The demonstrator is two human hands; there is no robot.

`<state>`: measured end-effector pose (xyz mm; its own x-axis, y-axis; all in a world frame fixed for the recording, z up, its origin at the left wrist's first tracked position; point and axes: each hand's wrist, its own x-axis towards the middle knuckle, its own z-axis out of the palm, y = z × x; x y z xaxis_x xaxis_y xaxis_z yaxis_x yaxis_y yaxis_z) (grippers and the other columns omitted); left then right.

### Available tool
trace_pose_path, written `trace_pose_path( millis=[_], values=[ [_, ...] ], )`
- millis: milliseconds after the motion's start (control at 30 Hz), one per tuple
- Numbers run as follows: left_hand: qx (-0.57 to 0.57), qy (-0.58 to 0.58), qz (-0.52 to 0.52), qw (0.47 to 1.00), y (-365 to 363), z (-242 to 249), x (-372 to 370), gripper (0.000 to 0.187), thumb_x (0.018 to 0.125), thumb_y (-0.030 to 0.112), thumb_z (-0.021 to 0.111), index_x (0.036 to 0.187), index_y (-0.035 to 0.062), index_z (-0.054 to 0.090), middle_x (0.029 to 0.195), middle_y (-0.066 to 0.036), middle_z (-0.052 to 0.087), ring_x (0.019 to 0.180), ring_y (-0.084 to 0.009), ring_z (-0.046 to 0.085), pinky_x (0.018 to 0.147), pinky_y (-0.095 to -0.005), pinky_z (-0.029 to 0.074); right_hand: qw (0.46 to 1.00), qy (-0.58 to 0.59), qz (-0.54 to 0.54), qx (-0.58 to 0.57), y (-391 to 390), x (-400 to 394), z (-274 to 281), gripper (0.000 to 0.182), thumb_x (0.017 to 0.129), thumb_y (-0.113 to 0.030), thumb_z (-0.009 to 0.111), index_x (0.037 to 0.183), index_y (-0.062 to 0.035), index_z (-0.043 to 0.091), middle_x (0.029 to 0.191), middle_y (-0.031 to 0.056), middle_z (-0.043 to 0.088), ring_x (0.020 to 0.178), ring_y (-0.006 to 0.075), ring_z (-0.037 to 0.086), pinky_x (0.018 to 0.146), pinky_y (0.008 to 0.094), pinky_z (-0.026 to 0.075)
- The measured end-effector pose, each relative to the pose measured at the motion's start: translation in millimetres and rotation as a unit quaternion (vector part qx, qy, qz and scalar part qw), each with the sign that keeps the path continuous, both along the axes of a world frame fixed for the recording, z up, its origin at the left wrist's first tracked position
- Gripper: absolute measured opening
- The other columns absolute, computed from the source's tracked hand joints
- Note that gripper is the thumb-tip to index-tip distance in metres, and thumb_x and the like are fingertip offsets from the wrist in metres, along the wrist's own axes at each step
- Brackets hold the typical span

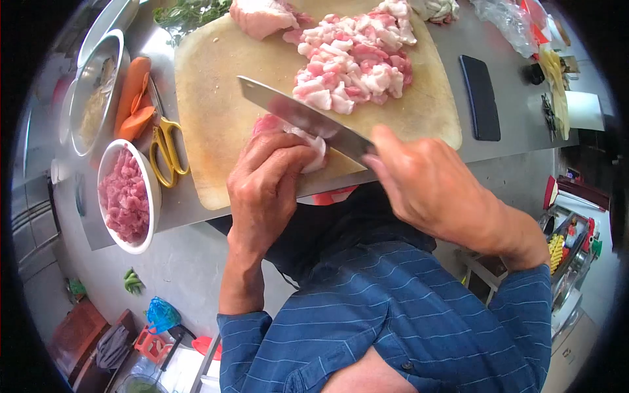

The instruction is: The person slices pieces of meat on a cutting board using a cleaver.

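My right hand (429,183) grips the handle end of a wide-bladed kitchen knife (298,116); the handle itself is hidden in my fingers. The blade points to the upper left, over the cutting board (213,124). Curled fingers of my left hand (262,187) press a piece of pale pink, fatty raw meat (314,149) onto the board near its front edge, right beside the blade. Beyond the knife lies a heap of chopped meat (357,62). A larger uncut chunk of meat (263,18) rests at the board's far edge.
Left of the board are a white bowl (156,196) of cut meat, yellow-handled scissors (169,150), carrots (134,92) and a metal bowl (120,62). Leafy greens (190,14) lie behind. At right are a dark phone (480,98) and a clear plastic bag (504,26).
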<state>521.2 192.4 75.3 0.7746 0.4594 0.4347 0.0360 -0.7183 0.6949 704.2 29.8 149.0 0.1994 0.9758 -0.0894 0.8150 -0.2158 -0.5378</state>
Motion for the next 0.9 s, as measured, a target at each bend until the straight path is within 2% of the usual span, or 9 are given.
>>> trace_pose_path(
  millis=[167, 267, 333, 367, 433, 667, 767, 833, 900],
  values=[
    [0.008, 0.018, 0.010, 1.000, -0.4, -1.5, -3.7, 0.018, 0.084, -0.009, 0.075, 0.099, 0.0012, 0.078, 0.103, -0.012, 0.075, 0.102, -0.0326, 0.074, 0.090, -0.0426, 0.060, 0.991, -0.046, 0.042, 0.121, 33.2, -6.5, -9.6, 0.020, 0.104, -0.011, 0.067, 0.113, 0.0028, 0.055, 0.069, 0.0276, 0.065, 0.069, 0.0497, 0.069, 0.063, 0.0594, 0.052],
    [0.015, 0.008, 0.017, 1.000, -1.4, -2.7, -1.5, 0.017, 0.084, -0.008, 0.075, 0.099, 0.0010, 0.077, 0.103, -0.012, 0.075, 0.102, -0.0334, 0.074, 0.090, -0.0433, 0.060, 0.998, -0.036, 0.038, -0.026, 28.6, -6.9, -3.4, 0.040, 0.089, -0.008, 0.073, 0.123, 0.0062, 0.056, 0.090, 0.0242, 0.070, 0.089, 0.0416, 0.073, 0.079, 0.0529, 0.059],
    [0.024, 0.008, 0.022, 0.999, -2.1, -5.1, -0.8, 0.017, 0.085, -0.008, 0.075, 0.099, 0.0011, 0.077, 0.103, -0.012, 0.076, 0.102, -0.0337, 0.074, 0.090, -0.0436, 0.060, 0.982, -0.100, 0.063, 0.150, 8.9, -7.6, -9.9, 0.022, 0.105, -0.011, 0.065, 0.116, 0.0048, 0.054, 0.069, 0.0275, 0.065, 0.070, 0.0509, 0.069, 0.064, 0.0592, 0.053],
    [0.029, 0.007, 0.029, 0.999, -2.2, -6.2, -1.0, 0.016, 0.085, -0.007, 0.074, 0.099, 0.0012, 0.077, 0.103, -0.012, 0.076, 0.102, -0.0340, 0.074, 0.090, -0.0439, 0.060, 0.981, -0.101, 0.069, 0.151, 0.5, -8.4, -4.9, 0.022, 0.105, -0.011, 0.065, 0.116, 0.0048, 0.054, 0.069, 0.0275, 0.065, 0.070, 0.0509, 0.069, 0.064, 0.0592, 0.053],
    [0.030, -0.002, 0.025, 0.999, -0.8, -6.8, 0.1, 0.016, 0.085, -0.006, 0.074, 0.099, 0.0014, 0.077, 0.103, -0.012, 0.076, 0.103, -0.0341, 0.074, 0.091, -0.0441, 0.059, 0.996, -0.079, 0.030, -0.001, -11.9, -8.8, 7.2, 0.020, 0.104, -0.011, 0.065, 0.113, 0.0028, 0.054, 0.071, 0.0253, 0.067, 0.069, 0.0496, 0.069, 0.063, 0.0586, 0.053],
    [0.006, 0.008, -0.008, 1.000, -0.1, -4.9, -1.9, 0.015, 0.086, -0.005, 0.074, 0.098, 0.0025, 0.077, 0.103, -0.011, 0.076, 0.102, -0.0332, 0.074, 0.094, -0.0445, 0.058, 0.977, -0.141, 0.078, 0.141, 33.0, -16.7, -7.9, 0.016, 0.105, -0.010, 0.062, 0.108, 0.0023, 0.053, 0.071, 0.0235, 0.069, 0.069, 0.0453, 0.073, 0.064, 0.0573, 0.057],
    [0.032, 0.004, -0.002, 0.999, -0.9, -1.4, -0.8, 0.014, 0.086, -0.005, 0.074, 0.097, 0.0029, 0.077, 0.103, -0.010, 0.076, 0.101, -0.0327, 0.074, 0.093, -0.0444, 0.058, 0.970, -0.187, 0.084, 0.127, 67.3, -17.4, -12.8, 0.019, 0.105, -0.013, 0.062, 0.107, 0.0049, 0.056, 0.073, 0.0266, 0.070, 0.072, 0.0451, 0.075, 0.066, 0.0558, 0.060],
    [0.030, -0.006, -0.003, 1.000, -1.9, -1.9, -0.9, 0.014, 0.086, -0.005, 0.074, 0.097, 0.0032, 0.077, 0.103, -0.010, 0.077, 0.101, -0.0324, 0.074, 0.093, -0.0442, 0.058, 0.996, -0.071, 0.056, -0.011, 90.0, -11.8, -5.7, 0.032, 0.093, -0.013, 0.068, 0.116, 0.0091, 0.067, 0.098, 0.0277, 0.076, 0.092, 0.0413, 0.079, 0.083, 0.0510, 0.064],
    [0.033, -0.011, 0.001, 0.999, 0.0, -3.4, -2.5, 0.014, 0.086, -0.005, 0.073, 0.097, 0.0034, 0.077, 0.103, -0.009, 0.077, 0.101, -0.0322, 0.074, 0.092, -0.0439, 0.059, 0.995, -0.087, 0.036, 0.020, 102.0, 4.2, -12.4, 0.028, 0.095, -0.014, 0.067, 0.111, 0.0087, 0.068, 0.094, 0.0285, 0.077, 0.088, 0.0418, 0.079, 0.080, 0.0513, 0.065]
  ],
)
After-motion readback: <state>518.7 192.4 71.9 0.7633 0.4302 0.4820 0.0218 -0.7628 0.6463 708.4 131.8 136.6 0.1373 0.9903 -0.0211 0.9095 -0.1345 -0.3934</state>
